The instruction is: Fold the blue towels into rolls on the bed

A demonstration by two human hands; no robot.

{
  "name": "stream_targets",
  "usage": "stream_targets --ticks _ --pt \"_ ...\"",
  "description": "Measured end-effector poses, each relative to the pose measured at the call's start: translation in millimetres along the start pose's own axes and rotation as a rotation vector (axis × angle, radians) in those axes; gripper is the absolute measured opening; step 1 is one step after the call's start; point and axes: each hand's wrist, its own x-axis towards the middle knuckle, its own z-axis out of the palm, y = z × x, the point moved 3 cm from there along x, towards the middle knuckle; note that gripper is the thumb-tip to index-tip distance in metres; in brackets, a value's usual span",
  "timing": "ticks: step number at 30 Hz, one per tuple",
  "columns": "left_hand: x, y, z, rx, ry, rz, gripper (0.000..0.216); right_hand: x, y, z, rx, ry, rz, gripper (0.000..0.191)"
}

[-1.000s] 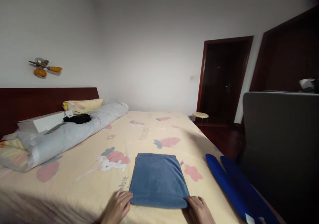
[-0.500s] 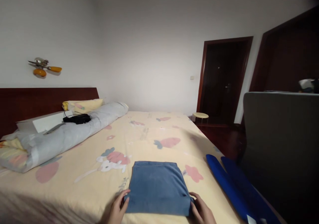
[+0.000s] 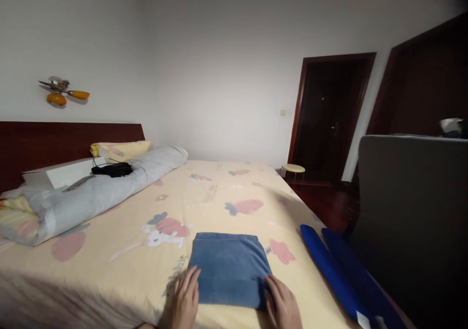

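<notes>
A folded blue cloth [image 3: 230,265], soft and velvety in look, lies flat on the bed in front of me. Its near part is folded over as a band, with creases at the right side. My left hand [image 3: 187,295] rests along the cloth's left edge, fingers stretched out and tips on the fabric. At the near right corner, my right hand [image 3: 283,299] touches the edge with its fingers slightly bent and the thumb apart below them. Neither hand lifts the cloth.
A patterned yellow sheet [image 3: 212,202] covers the bed. A rolled grey quilt [image 3: 120,197] bears a white box [image 3: 69,173] and a black item [image 3: 111,169]. Two long blue pads [image 3: 329,275] lie at the right, beside a dark chair back [image 3: 413,212]. A stool [image 3: 293,168] stands near the door.
Both hands have moved inward over the cloth's side edges. My left hand's fingers have gone from a pinch on the edge to lying flatter. The cloth stays on the bed.
</notes>
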Motion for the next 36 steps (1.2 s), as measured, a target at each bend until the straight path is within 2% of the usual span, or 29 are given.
stream_targets --ticks 4,6,8,12,15,19,21,24,28,32,34,36 --pt "2 59 5 -0.033 -0.106 0.287 0.071 12 -56 15 0.025 -0.104 -0.238 0.062" --pt "0 75 16 -0.019 -0.109 0.315 0.079 15 -75 25 0.021 -0.151 -0.291 0.067" --pt "-3 79 28 0.001 -0.112 0.311 0.082 14 -83 34 0.01 -0.177 -0.318 0.068" --pt "-9 59 36 0.022 -0.175 0.309 0.078 7 -71 39 -0.011 -0.198 -0.32 0.067" --pt "-10 40 25 0.003 -0.25 0.274 0.075 3 -50 30 0.022 -0.244 -0.255 0.064" --pt "-9 21 5 -0.053 -0.361 0.197 0.074 0 -25 11 0.096 -0.406 -0.11 0.057" --pt "-11 11 -2 -0.076 -0.389 0.157 0.075 -3 -13 5 0.109 -0.472 -0.043 0.055" --pt "-15 -6 -5 -0.095 -0.411 0.116 0.08 -7 5 1 0.121 -0.504 0.019 0.054" --pt "-18 -27 -5 -0.091 -0.376 0.155 0.082 -7 20 -4 0.148 -0.504 0.069 0.056" --pt "-10 -39 -10 -0.144 -0.285 0.191 0.065 10 18 -22 0.257 -0.428 0.251 0.044" --pt "-2 -42 -12 -0.206 -0.234 0.115 0.05 22 15 -29 0.364 -0.404 0.395 0.039" --pt "9 -46 -11 -0.296 -0.187 -0.027 0.038 35 15 -30 0.506 -0.413 0.51 0.037"
